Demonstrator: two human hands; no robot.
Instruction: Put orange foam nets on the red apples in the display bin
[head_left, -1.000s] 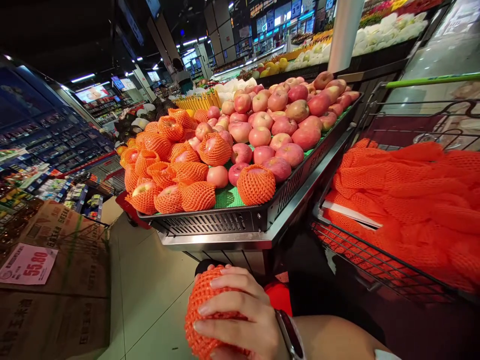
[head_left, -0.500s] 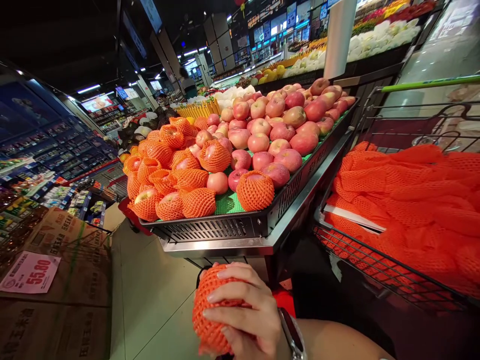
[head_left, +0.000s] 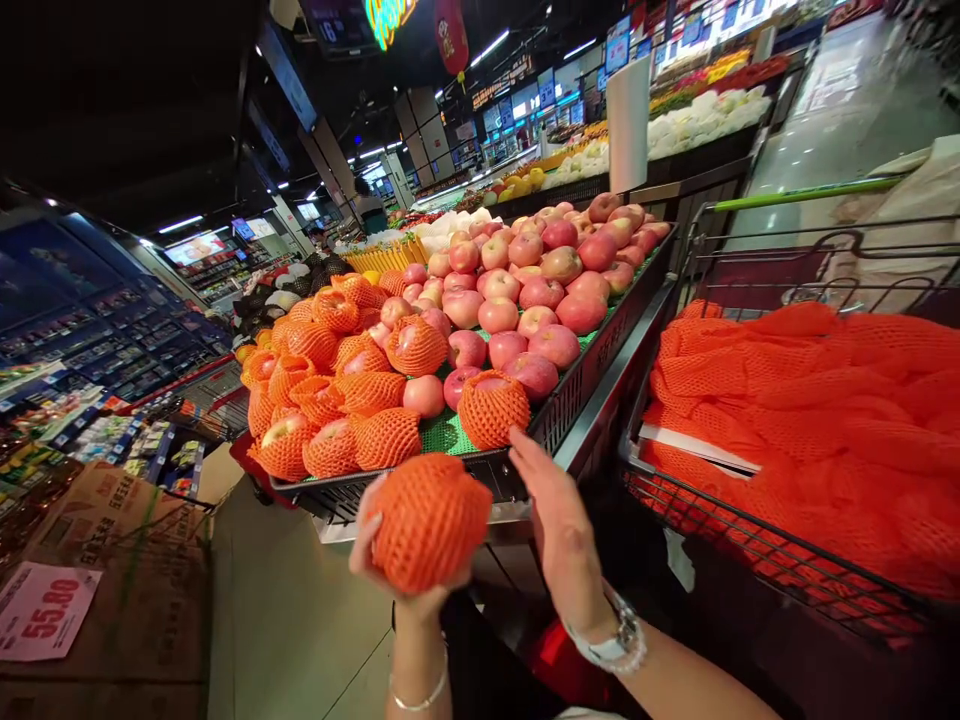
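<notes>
My left hand (head_left: 390, 580) is raised in front of the display and cups an apple wrapped in an orange foam net (head_left: 429, 517). My right hand (head_left: 556, 520) is beside it with fingers stretched flat, holding nothing, its fingertips near the front rim of the black display tray (head_left: 480, 470). A netted apple (head_left: 493, 406) sits at the tray's front edge just above that hand. More netted apples (head_left: 330, 400) fill the tray's left part, and bare red apples (head_left: 540, 280) fill the right and back.
A shopping cart (head_left: 757, 540) on the right holds a heap of loose orange foam nets (head_left: 810, 400). Cardboard boxes (head_left: 120, 600) with a 55.00 price tag (head_left: 45, 612) stand at lower left. Other produce displays run behind the apples; shelves line the left aisle.
My left hand lifted the netted apple from low down up to the tray's front. My right hand came off the apple and opened. The view tilted upward.
</notes>
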